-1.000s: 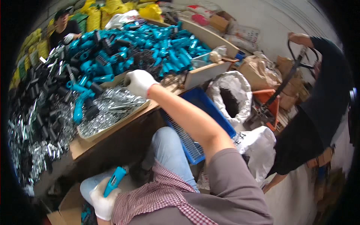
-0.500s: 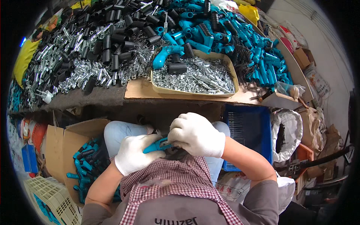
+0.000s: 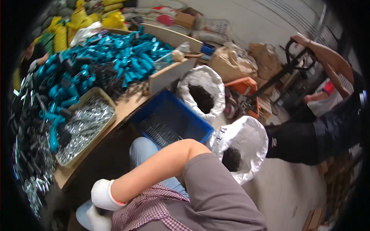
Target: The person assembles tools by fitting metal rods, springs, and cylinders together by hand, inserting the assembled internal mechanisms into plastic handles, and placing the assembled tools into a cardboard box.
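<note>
White-gloved right hand (image 3: 103, 194) & left hand (image 3: 97, 220) meet in lap; grip hidden, can't tell what's held. Nearby teal plastic handles (image 3: 96, 69) look light, rigid.

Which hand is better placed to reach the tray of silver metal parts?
Probably the right hand: its forearm crosses toward the tray, while the left hand sits lower, partly hidden in the lap.

Grey concrete floor (image 3: 285, 192), pale wall (image 3: 246, 15), wooden worktable (image 3: 127, 107), stacked sacks (image 3: 208, 30)

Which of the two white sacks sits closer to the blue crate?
The nearer white sack, touching the blue crate at its corner; the other sack stands behind the crate.
</note>
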{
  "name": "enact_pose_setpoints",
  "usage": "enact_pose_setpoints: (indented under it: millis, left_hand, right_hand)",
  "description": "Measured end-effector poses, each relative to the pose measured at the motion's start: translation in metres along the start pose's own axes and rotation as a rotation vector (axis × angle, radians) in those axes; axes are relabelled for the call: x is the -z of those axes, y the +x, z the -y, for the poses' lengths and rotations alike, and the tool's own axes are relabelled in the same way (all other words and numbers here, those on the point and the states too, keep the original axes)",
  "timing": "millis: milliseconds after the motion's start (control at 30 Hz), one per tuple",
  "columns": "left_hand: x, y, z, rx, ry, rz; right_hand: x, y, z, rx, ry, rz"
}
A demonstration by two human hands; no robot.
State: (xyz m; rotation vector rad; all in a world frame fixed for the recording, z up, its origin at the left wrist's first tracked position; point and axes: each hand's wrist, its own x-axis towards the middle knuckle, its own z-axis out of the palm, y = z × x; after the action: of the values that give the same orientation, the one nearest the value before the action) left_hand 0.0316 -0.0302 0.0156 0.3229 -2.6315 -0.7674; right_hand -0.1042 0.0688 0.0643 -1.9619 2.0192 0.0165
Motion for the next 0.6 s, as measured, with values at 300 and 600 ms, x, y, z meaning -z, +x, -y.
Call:
enact_pose_setpoints:
  millis: [300, 600]
  left_hand:
    - [0.018, -0.007, 0.007, -0.062, -0.082, 0.304]
    - [0.029, -0.004, 0.002, -0.027, -0.094, 0.375]
  right_hand:
    - [-0.036, -0.008, -0.054, -0.128, 1.068, 0.415]
    - [-0.048, -0.017, -0.025, -0.115, 0.994, 0.064]
